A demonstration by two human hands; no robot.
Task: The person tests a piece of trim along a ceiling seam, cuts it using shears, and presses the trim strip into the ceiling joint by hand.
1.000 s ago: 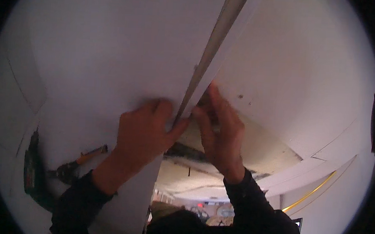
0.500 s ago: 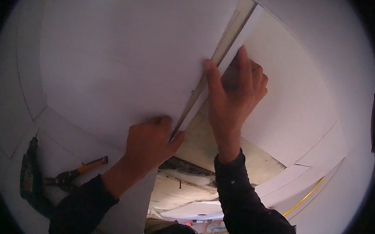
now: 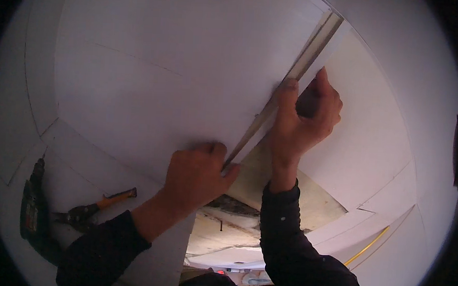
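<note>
A long, narrow white trim strip (image 3: 317, 48) with a grey groove runs slantwise from the upper right toward the middle, lying along the edge of a large white panel (image 3: 143, 92). Around its near, lower end my left hand (image 3: 193, 175) is closed, thumb at the tip and curled fingers resting on the panel. Farther up, my right hand (image 3: 305, 123) grips the strip's side between thumb and fingers. The fingertips behind the strip are partly hidden.
A green drill (image 3: 35, 208) and snips with an orange handle (image 3: 91, 208) lie at left. Below the hands, bare boards (image 3: 314, 196) surround a rough dark gap (image 3: 236, 205), with a screw (image 3: 221, 225) close by. A yellow strip (image 3: 368, 244) curves at lower right.
Both hands and the trim strip have shifted to the right. The right hand also sits slightly lower in the picture; both grips remain closed.
</note>
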